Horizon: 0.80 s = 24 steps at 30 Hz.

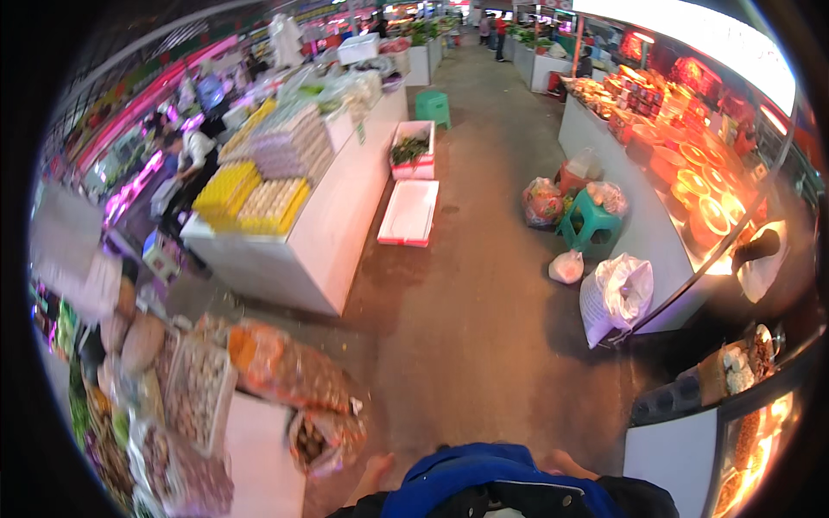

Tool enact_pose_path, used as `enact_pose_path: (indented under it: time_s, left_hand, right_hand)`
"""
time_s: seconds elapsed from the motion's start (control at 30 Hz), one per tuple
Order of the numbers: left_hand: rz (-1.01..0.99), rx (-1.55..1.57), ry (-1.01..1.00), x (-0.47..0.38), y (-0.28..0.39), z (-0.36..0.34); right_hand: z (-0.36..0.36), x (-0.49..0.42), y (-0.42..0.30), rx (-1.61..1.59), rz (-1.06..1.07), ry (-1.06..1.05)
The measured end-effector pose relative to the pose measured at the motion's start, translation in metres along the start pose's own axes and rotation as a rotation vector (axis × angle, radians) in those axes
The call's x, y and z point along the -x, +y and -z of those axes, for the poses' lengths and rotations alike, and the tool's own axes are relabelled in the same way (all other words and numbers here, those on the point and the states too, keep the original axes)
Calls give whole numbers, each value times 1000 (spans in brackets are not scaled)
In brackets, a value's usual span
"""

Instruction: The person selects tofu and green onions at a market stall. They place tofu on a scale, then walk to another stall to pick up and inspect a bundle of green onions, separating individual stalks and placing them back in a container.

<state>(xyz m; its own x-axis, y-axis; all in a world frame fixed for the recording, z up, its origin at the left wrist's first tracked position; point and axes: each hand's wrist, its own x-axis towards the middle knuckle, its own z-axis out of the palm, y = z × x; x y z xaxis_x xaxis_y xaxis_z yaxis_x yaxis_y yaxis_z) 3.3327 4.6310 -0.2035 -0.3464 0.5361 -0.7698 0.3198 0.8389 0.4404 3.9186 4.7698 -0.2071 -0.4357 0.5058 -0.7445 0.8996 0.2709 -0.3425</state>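
My left hand [377, 467] hangs beside my body at the bottom of the view, blurred, its fingers hard to make out. Nearest to it is an open plastic bag [328, 440] of brown, round produce against the low white stall on the left. My right hand [563, 463] is at my other side, partly cut off by the blue garment [473, 463] I wear. No object shows in either hand. Before me runs the concrete aisle floor [479, 324] of an indoor market.
Left stands a counter [337, 252] with egg trays [272, 201]; foam boxes [408, 212] sit on the floor beside it. Right are a white woven sack [616, 298], a green stool [589, 223] and a counter of lit tubs [706, 220]. A person [194, 155] bends behind the egg counter.
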Motion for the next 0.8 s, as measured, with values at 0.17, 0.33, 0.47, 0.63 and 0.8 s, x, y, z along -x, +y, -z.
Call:
enact_pose_path:
  time_s: [0.17,0.33,0.47,0.63,0.8]
  left_hand:
    - [-357,79,68,-160,289,75]
    - [-298,105,65,-273,441,104]
    - [-168,-277,-119,-325,457,118]
    - [-305,-383,-176,-371,441,137]
    - [230,33,-97,-478,511,121]
  right_hand:
    - [63,-19,77,-906,-813,99]
    - [217,-151,91,-860,-801,110]
    - [420,-301,69,-712,-388,268]
    - [718,-483,16,-499,-69,392]
    - [910,-595,6,-899,104,430]
